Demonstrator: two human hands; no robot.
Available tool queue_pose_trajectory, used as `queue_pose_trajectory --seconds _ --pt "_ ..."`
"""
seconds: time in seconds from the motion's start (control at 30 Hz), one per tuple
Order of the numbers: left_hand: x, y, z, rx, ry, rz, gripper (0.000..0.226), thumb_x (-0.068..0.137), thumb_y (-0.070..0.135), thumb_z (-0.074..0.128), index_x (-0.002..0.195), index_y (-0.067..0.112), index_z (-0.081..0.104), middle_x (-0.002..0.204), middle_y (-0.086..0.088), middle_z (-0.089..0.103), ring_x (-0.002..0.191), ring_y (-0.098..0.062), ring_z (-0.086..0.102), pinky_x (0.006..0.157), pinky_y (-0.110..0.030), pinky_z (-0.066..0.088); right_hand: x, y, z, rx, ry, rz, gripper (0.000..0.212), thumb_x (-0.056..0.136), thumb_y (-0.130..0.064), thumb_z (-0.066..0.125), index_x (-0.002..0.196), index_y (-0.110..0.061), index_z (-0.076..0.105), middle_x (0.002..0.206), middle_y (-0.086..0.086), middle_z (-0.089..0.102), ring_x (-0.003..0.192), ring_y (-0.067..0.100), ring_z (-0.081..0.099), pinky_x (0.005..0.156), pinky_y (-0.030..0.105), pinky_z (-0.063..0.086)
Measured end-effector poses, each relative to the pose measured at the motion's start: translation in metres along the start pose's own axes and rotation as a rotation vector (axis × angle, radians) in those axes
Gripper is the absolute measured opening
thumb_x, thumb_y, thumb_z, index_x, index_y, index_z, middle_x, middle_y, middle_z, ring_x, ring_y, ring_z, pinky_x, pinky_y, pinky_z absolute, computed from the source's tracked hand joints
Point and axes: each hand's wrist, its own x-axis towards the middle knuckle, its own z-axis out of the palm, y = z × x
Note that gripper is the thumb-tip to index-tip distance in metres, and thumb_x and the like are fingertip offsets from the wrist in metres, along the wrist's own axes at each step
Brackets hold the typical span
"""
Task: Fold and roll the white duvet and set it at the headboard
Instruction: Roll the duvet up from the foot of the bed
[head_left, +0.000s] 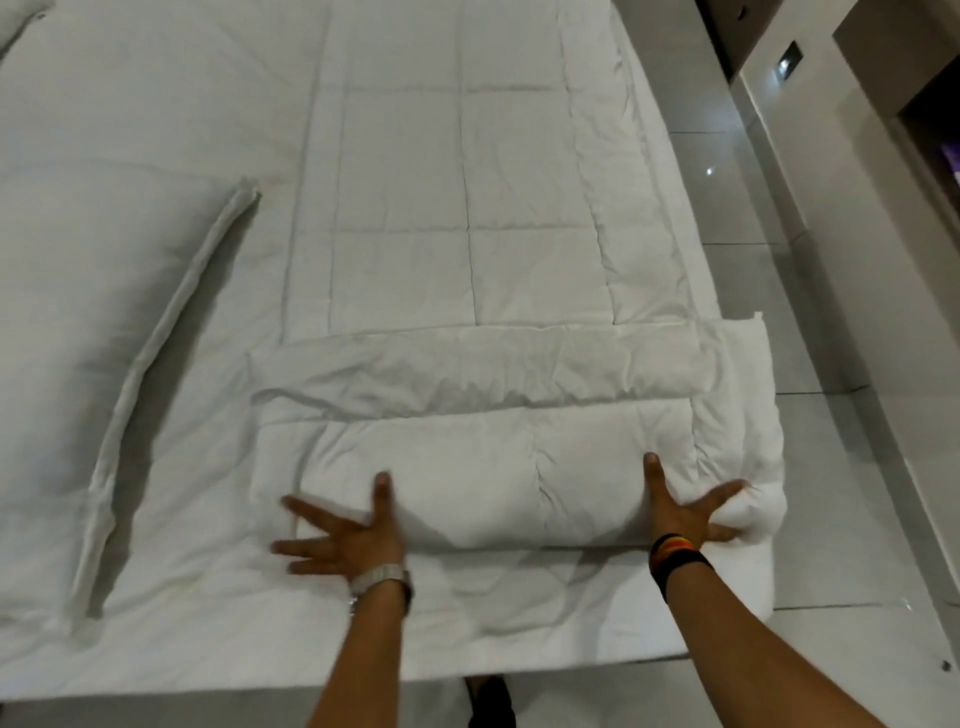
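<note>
Head view: rolling is the step in hand. The duvet (457, 208) lies folded into a long strip down the right side of the bed (182, 623), its near end already wound into a fat roll. Both hands are spread flat with fingers splayed, gripping nothing: the left hand (343, 535) by the roll's left end, the right hand (685, 506) on its right end. Next, I judge, comes an even push from both palms toward the far end, keeping the roll tight and straight. A pillow (78, 338) lies left. No writing is legible; the wristbands look blurred.
</note>
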Motion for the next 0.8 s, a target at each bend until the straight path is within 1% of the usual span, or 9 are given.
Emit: queue_pose_trajectory --seconds 0.07,0.13,0.27,0.3,0.37,0.47,0.57,0.7,0.8 --pt "-0.019 0.006 0.025 -0.126 -0.064 -0.101 0.144 0.048 0.094 0.068 0.155 0.054 -0.019 0.162 -0.012 -0.040 0.152 -0.056 -0.003 0.120 -0.069 0.017 0.004 -0.008 0.010 0.048 0.033 0.018 0.139 0.063 -0.064 0.088 0.161 -0.049 -0.009 0.167 0.026 -0.015 0.157 0.041 0.008 0.124 0.056 0.024" --pt "-0.022 0.015 0.044 -0.220 -0.058 -0.197 0.145 0.050 0.082 0.081 0.153 0.058 -0.019 0.162 -0.009 -0.041 0.151 -0.055 0.011 0.118 -0.064 0.027 0.012 -0.011 0.016 0.080 0.054 0.046 0.141 0.059 -0.060 0.093 0.160 -0.053 -0.005 0.166 0.027 -0.003 0.153 0.044 0.023 0.120 0.058 0.029" --pt "0.007 0.017 0.051 -0.378 0.010 -0.372 0.153 0.036 0.066 0.096 0.157 0.056 0.004 0.167 -0.011 -0.012 0.150 -0.038 0.024 0.118 -0.053 0.035 0.013 -0.006 0.022 0.203 0.039 0.033 0.132 0.065 -0.042 0.097 0.160 -0.053 0.005 0.167 0.024 0.012 0.144 0.041 0.039 0.114 0.053 0.036" --pt "0.008 0.014 0.046 -0.406 -0.014 -0.375 0.146 0.042 0.057 0.099 0.157 0.054 0.009 0.167 -0.011 -0.001 0.147 -0.035 0.030 0.117 -0.051 0.036 0.012 -0.001 0.022 0.234 0.028 0.008 0.130 0.066 -0.039 0.097 0.161 -0.050 0.008 0.166 0.019 0.021 0.146 0.037 0.039 0.116 0.049 0.035" --pt "0.006 0.002 0.036 -0.440 -0.065 -0.282 0.129 0.059 0.034 0.100 0.159 0.042 0.019 0.165 -0.007 0.023 0.141 -0.028 0.041 0.111 -0.039 0.036 0.010 0.009 0.015 0.281 -0.001 -0.048 0.127 0.066 -0.032 0.097 0.162 -0.046 0.014 0.162 0.010 0.036 0.145 0.031 0.041 0.118 0.042 0.034" --pt "-0.005 -0.010 0.009 -0.429 -0.095 -0.122 0.112 0.067 0.016 0.095 0.158 0.030 0.031 0.153 0.001 0.047 0.131 -0.023 0.053 0.103 -0.029 0.036 -0.009 0.022 -0.007 0.315 -0.061 -0.084 0.120 0.069 -0.026 0.096 0.161 -0.042 0.022 0.160 0.005 0.041 0.141 0.030 0.045 0.117 0.040 0.037" --pt "-0.028 -0.016 -0.028 -0.450 -0.100 -0.096 0.102 0.073 0.008 0.089 0.155 0.032 0.035 0.147 -0.002 0.051 0.123 -0.023 0.055 0.099 -0.028 0.038 -0.036 0.037 -0.032 0.331 -0.095 -0.102 0.116 0.070 -0.022 0.095 0.160 -0.043 0.024 0.159 0.006 0.042 0.139 0.033 0.048 0.117 0.044 0.039" --pt "-0.076 -0.043 -0.083 -0.448 -0.094 -0.032 0.100 0.074 0.010 0.088 0.154 0.035 0.035 0.146 -0.008 0.051 0.129 -0.034 0.054 0.107 -0.040 0.042 -0.071 0.069 -0.083 0.349 -0.137 -0.142 0.113 0.073 -0.020 0.093 0.161 -0.040 0.025 0.159 0.005 0.042 0.140 0.034 0.047 0.117 0.043 0.038" --pt "-0.122 -0.077 -0.120 -0.462 -0.114 -0.036 0.098 0.076 0.006 0.086 0.155 0.035 0.034 0.146 -0.010 0.051 0.127 -0.035 0.054 0.106 -0.041 0.042 -0.096 0.100 -0.138 0.357 -0.159 -0.150 0.112 0.074 -0.017 0.093 0.161 -0.039 0.025 0.156 0.009 0.045 0.137 0.037 0.048 0.115 0.044 0.038"
